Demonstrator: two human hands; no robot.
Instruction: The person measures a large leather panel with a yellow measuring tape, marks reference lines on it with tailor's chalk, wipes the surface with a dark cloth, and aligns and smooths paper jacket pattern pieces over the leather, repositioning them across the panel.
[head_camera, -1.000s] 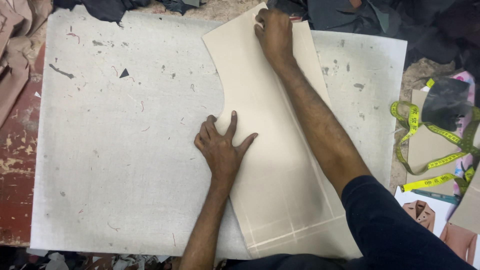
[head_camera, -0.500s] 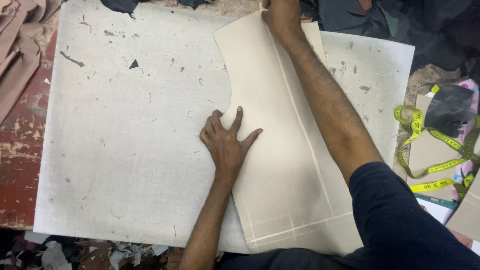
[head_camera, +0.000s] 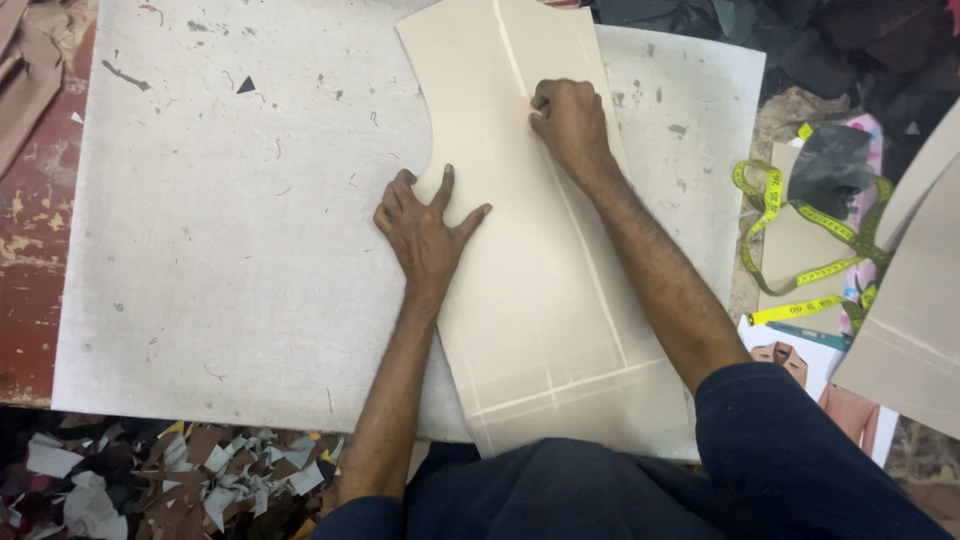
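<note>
A long beige pattern piece (head_camera: 540, 300) with a curved cut-out on its left edge lies on a large grey-white sheet (head_camera: 230, 250). Pale straight lines run along its length and across its near end. My left hand (head_camera: 425, 225) lies flat on it with fingers spread, just below the curve. My right hand (head_camera: 570, 120) rests on the upper middle of the piece, on the long pale line, with its fingers curled shut. Anything pinched in those fingers is hidden.
A yellow measuring tape (head_camera: 800, 270) lies tangled at the right, beside more beige pieces (head_camera: 910, 330) and a printed picture (head_camera: 790, 355). Dark cloth (head_camera: 800, 40) is heaped at the top right. Paper and leather scraps (head_camera: 200, 470) litter the near left, by the worn red table edge (head_camera: 30, 250).
My right hand has come down from the far end of the pattern piece to its upper middle, along the pale line. The left hand stays pressed at the curve.
</note>
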